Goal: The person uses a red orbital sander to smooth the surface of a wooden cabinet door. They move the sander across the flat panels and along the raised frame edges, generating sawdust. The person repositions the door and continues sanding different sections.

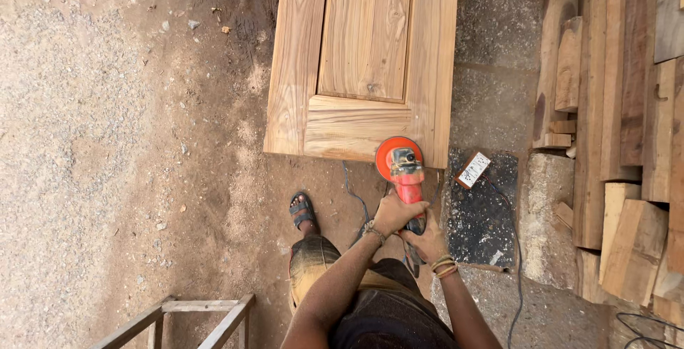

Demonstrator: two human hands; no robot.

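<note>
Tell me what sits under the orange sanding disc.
The orange sanding disc rests on the lower right corner of the wooden door panel. Both hands, left hand and right hand, grip the sander's red body. The wood directly beneath the disc is covered.

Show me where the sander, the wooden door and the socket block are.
sander [403, 166], head view, on its red body behind the disc.
wooden door [365, 32], head view, on its centre panel.
socket block [473, 169], head view, on its white face.

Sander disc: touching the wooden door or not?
Cannot tell. In the head view the sander disc overlaps the corner of the wooden door, but looking down from above hides any contact or gap.
</note>
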